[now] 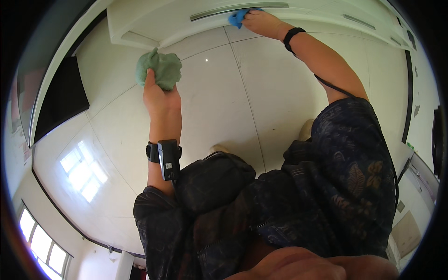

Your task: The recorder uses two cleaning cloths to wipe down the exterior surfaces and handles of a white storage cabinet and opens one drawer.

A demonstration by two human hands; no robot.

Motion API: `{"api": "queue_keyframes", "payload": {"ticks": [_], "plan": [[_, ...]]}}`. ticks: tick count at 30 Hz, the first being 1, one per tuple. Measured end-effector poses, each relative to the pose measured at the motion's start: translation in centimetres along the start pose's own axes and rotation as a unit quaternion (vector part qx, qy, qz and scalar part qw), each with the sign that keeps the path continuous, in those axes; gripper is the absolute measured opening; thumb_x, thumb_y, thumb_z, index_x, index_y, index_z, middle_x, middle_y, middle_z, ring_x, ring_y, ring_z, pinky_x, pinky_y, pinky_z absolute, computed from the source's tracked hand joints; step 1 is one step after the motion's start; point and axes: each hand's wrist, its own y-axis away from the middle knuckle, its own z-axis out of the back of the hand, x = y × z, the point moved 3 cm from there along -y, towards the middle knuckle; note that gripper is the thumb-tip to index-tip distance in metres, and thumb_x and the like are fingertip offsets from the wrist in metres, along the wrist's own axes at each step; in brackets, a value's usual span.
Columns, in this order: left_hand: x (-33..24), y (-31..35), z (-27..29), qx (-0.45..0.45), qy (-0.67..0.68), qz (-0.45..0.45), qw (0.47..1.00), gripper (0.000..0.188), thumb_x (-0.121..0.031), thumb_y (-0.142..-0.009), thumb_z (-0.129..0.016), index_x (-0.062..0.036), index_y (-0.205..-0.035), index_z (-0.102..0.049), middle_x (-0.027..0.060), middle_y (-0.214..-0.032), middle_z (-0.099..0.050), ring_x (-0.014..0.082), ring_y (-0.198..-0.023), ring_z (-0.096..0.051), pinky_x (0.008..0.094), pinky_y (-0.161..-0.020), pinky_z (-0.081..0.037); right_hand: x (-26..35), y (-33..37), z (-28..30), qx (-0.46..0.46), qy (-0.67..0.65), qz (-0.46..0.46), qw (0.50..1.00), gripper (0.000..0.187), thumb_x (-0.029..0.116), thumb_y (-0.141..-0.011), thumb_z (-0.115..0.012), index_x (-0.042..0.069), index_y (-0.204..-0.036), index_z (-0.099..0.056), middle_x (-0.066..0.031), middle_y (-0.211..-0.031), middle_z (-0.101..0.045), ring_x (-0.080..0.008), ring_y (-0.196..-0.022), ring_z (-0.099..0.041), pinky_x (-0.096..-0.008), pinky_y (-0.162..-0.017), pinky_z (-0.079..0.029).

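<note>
A crumpled green cloth lies in my left hand, which is turned palm up with the thumb pressed over the cloth. That hand is held out above the tiled floor, apart from the white cabinet. Farther off to the right, my right hand presses a bunched blue cloth against the front of the white cabinet. The blue cloth is at the long grey drawer handle, covering part of its lower edge. Most fingertips of my right hand are hidden by the hand and cloth.
Pale glossy tiles cover the floor between me and the cabinet. A black mat-like panel is at the left. A shorter handle sits farther right on the cabinet. A thin black cable runs along my right arm.
</note>
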Motion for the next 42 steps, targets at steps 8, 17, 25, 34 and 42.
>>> {"api": "queue_keyframes", "payload": {"ticks": [8,17,25,34,42], "plan": [[0.1,-0.1,0.5,-0.001,-0.022,-0.004,1.0,0.036,-0.017,-0.097,-0.044,0.0019,-0.128,-0.041,0.012,-0.127,-0.049,0.0258,-0.115,-0.049,0.0386,-0.1,-0.041,-2.7,6.7,-0.4,0.165,-0.052,-0.075,0.982,0.016,0.016,-0.081,-0.052,0.014,-0.091,-0.065,-0.0027,-0.096,-0.06,-0.0187,-0.093,-0.054,-0.0335,-0.077,-0.041],[0.7,0.3,-0.2,0.014,-0.033,0.006,0.999,0.037,-0.017,-0.097,-0.045,0.0023,-0.128,-0.041,0.0117,-0.127,-0.049,0.0253,-0.115,-0.05,0.0379,-0.1,-0.041,-5.5,15.3,-1.1,0.131,-0.113,-0.306,0.936,0.029,0.005,-0.08,-0.052,0.012,-0.106,-0.062,-0.0013,-0.106,-0.055,-0.0203,-0.107,-0.049,-0.0316,-0.094,-0.039],[-0.1,0.1,1.0,0.027,-0.016,0.013,0.999,0.037,-0.017,-0.097,-0.044,0.0022,-0.128,-0.041,0.0116,-0.127,-0.049,0.0255,-0.115,-0.05,0.038,-0.1,-0.041,-6.6,17.6,-0.9,-0.29,-0.257,-0.651,0.653,0.033,-0.001,-0.082,-0.054,0.012,-0.112,-0.056,-0.0094,-0.101,-0.058,-0.0254,-0.09,-0.058,-0.0369,-0.08,-0.048],[-0.4,0.1,1.5,0.012,0.004,0.021,1.0,0.037,-0.018,-0.096,-0.046,0.0011,-0.128,-0.041,0.011,-0.125,-0.051,0.0253,-0.114,-0.051,0.038,-0.099,-0.041,-6.4,9.0,-3.8,-0.441,-0.527,-0.71,0.152,0.036,0.014,-0.088,-0.049,0.016,-0.12,-0.034,-0.0051,-0.106,-0.051,-0.0185,-0.088,-0.05,-0.033,-0.077,-0.044],[0.2,-0.3,1.3,0.032,0.032,0.036,0.998,0.036,-0.017,-0.095,-0.049,-0.0002,-0.126,-0.043,0.0101,-0.124,-0.052,0.0244,-0.113,-0.052,0.037,-0.097,-0.042,-2.6,-2.5,6.1,-0.523,-0.55,-0.643,0.106,0.025,0.007,-0.088,-0.048,0.008,-0.112,-0.039,-0.006,-0.099,-0.051,-0.0146,-0.085,-0.051,-0.0271,-0.075,-0.045]]}}
